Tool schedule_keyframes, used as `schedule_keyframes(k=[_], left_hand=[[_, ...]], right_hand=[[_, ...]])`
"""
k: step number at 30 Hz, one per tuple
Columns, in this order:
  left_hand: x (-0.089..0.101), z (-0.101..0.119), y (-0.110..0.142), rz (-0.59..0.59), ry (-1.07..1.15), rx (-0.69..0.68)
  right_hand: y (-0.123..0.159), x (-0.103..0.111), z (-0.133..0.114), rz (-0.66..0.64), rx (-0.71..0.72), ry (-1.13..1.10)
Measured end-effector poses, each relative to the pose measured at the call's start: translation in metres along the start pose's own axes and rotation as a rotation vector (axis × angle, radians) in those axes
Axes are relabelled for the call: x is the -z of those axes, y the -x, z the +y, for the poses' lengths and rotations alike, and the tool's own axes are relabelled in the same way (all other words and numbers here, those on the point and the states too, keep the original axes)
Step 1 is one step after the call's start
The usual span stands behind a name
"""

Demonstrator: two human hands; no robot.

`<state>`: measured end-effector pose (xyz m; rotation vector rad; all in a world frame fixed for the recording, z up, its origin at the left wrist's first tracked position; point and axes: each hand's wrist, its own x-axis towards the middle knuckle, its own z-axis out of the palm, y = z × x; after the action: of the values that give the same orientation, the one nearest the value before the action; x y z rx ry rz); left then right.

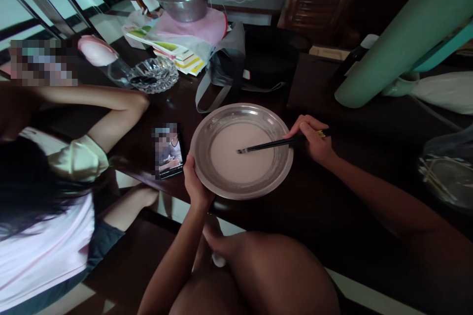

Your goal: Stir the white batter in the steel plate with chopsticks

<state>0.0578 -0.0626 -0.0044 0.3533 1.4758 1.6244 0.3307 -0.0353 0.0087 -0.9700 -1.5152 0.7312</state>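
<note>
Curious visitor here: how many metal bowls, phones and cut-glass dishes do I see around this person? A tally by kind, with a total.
Metal bowls: 2 (front bowl, back bowl)
Phones: 1 (lit phone)
Cut-glass dishes: 1 (clear dish)
Total: 4

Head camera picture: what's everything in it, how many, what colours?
Round metal bowl: one, silver, centre
Cloudy liquid: one pool, whitish, in bowl
Slim chopsticks: apparently two, black, reaching into bowl
Flat phone: one, black, left of bowl
Glossy table: one, dark, under bowl
Glass dish: one, clear, upper left
Petal-shaped object: one, pinkish, near dish
Deep metal basin: one, silver, on pink sheet
Papers: count unclear, multicoloured, under sheet
Fabric bag: one, grey, behind bowl
Thick tube: one, green, upper right
Capped bottle: one, dark, beside tube
Plastic item: one, clear, right edge
Seated person: one, pale top, left
Left hand: one, bare, touching bowl rim
Right hand: one, bare, holding chopsticks
Legs: count unclear, bare, bottom
</note>
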Motion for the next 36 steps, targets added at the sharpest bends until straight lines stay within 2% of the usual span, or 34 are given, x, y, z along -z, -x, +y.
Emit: schedule_keyframes(k=[2,6,11,16,21,26,31,36], left_hand=[[-0.0009,0.0006,0.0007,-0.002,0.005,0.004],[-0.0021,0.0002,0.0002,0.029,0.019,0.015],[0.0011,-0.0037,-0.0036,0.032,0.023,0.033],[0.0005,-0.0038,-0.0027,0.024,0.039,0.008],[-0.0002,-0.0016,-0.0012,-0.006,0.012,-0.031],[-0.0005,-0.001,-0.0009,0.035,-0.006,-0.01],[-0.0044,0.0021,0.0019,0.019,-0.012,-0.021],[-0.0019,0.0001,-0.0005,-0.037,0.045,-0.029]], right_hand=[[0.0001,0.0001,-0.0001,-0.003,-0.003,-0.032],[0.0006,-0.0002,-0.002,-0.094,-0.01,0.001],[0.0007,-0.0011,-0.0012,-0.007,0.0,-0.038],[0.0021,-0.0022,-0.0028,-0.087,-0.016,-0.015],[0.0014,-0.0014,-0.0031,0.003,-0.009,-0.051],[0.0012,-0.0007,-0.0013,-0.09,0.0,0.022],[-0.0008,0.0013,0.0009,0.023,0.005,-0.012],[0.0012,-0.0005,-0.0027,-0.11,-0.005,0.013]])
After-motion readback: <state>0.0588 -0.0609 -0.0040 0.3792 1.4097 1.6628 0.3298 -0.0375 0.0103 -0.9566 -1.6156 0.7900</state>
